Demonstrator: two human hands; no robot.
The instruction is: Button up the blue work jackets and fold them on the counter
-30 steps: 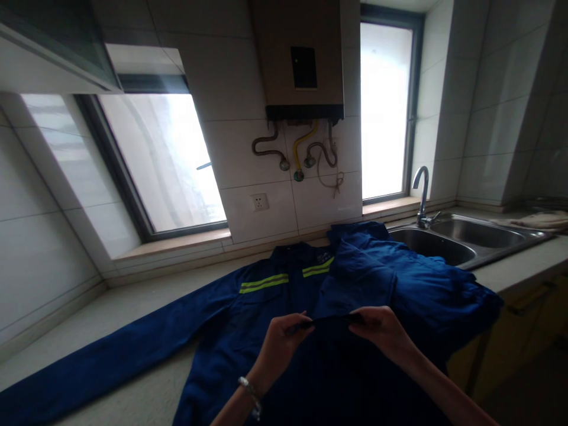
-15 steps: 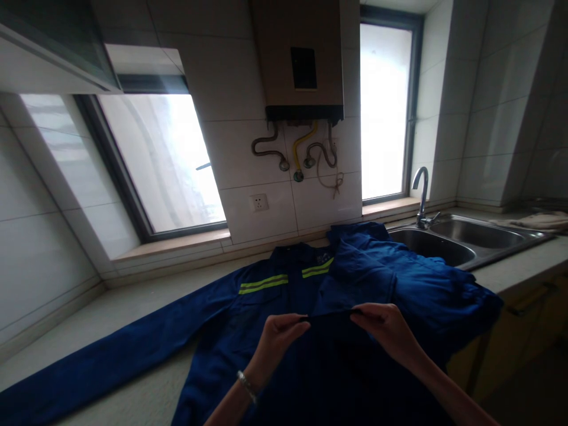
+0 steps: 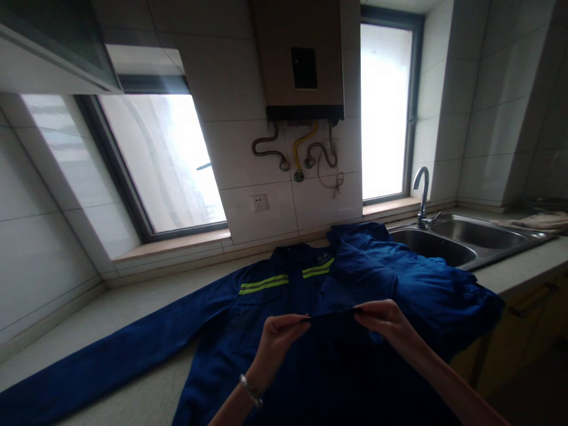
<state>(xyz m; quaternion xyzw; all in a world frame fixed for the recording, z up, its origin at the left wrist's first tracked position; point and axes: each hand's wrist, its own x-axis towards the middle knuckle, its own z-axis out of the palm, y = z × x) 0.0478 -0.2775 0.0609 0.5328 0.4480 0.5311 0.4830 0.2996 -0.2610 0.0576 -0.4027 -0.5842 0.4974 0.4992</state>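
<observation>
A dark blue work jacket [image 3: 248, 307] with yellow-green reflective stripes lies spread on the pale countertop [image 3: 146, 296], one sleeve stretched out to the far left. My left hand [image 3: 277, 343] and my right hand [image 3: 386, 325] each pinch the jacket's lower hem, held up taut between them above the jacket's front. A bracelet sits on my left wrist. The jacket's right side lies bunched beside the sink.
A steel double sink [image 3: 461, 239] with a curved tap [image 3: 421, 195] is set into the counter at right. A water heater [image 3: 302, 59] with hoses hangs on the tiled wall above a socket [image 3: 260, 202]. Windows flank it. A cloth [image 3: 539, 220] lies beyond the sink.
Both hands have lifted the pinched hem slightly up and away from me. The jacket otherwise lies as before.
</observation>
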